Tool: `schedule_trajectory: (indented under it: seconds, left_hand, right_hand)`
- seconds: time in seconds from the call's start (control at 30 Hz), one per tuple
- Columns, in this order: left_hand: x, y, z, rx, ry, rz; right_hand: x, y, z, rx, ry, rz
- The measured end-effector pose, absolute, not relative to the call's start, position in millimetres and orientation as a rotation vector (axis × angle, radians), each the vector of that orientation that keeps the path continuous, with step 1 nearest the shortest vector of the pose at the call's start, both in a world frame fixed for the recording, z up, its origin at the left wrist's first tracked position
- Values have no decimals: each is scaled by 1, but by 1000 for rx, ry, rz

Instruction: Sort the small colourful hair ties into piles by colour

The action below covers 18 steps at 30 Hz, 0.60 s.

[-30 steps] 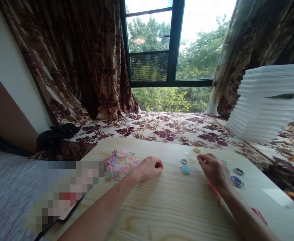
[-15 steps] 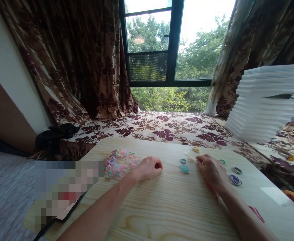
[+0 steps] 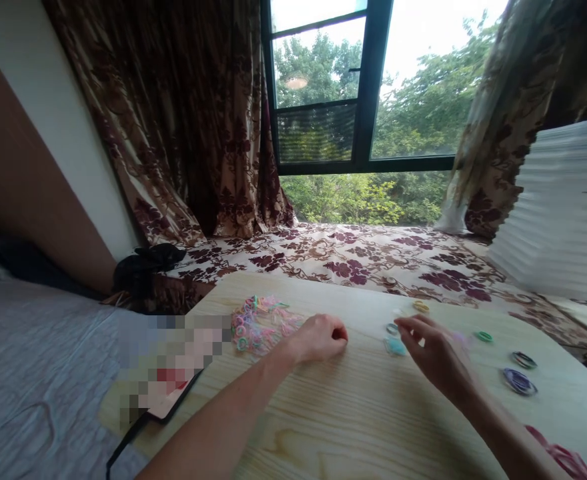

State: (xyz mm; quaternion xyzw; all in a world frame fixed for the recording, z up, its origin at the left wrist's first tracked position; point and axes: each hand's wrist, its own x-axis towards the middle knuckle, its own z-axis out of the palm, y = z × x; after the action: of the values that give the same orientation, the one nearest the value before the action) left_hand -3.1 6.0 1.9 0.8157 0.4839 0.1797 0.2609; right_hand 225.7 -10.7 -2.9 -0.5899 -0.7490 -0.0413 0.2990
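Observation:
My left hand (image 3: pixel 322 339) rests on the wooden table (image 3: pixel 323 407) with its fingers curled, right of a pile of mixed coloured bands (image 3: pixel 258 327); what it holds, if anything, is hidden. My right hand (image 3: pixel 431 347) has thumb and forefinger pinched beside a light blue bundle (image 3: pixel 396 345) and a grey-blue ring of bands (image 3: pixel 392 329); anything in the pinch is too small to name. Beyond it is a yellow bundle (image 3: pixel 420 306). To its right lie a green bundle (image 3: pixel 484 337), a dark multicoloured one (image 3: pixel 524 360) and a purple one (image 3: pixel 520 381).
Pinkish-red bands (image 3: pixel 563 457) lie at the lower right. A dark-edged flat object (image 3: pixel 173 403), partly pixelated, is at the table's left edge. A white pleated stack (image 3: pixel 563 213) stands at the right. Behind the table is a flowered cloth surface (image 3: pixel 343 253) below a window.
The view has turned left, so the scene sits farther right. My right hand has shifted left relative to the bundles, towards the light blue one. My left hand stays curled near the pile.

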Motion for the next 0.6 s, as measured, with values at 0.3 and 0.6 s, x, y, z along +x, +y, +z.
schedule_trajectory:
  seconds: [0.3,0.6]
  left_hand:
    - [-47,29,25,2124,1581,492]
    - [-137,42,35,1808,2396,571]
  right_hand:
    - [179,-26,-21,-1309,-2259,278]
    - [185,-21,-29,-1284,-2257,201]
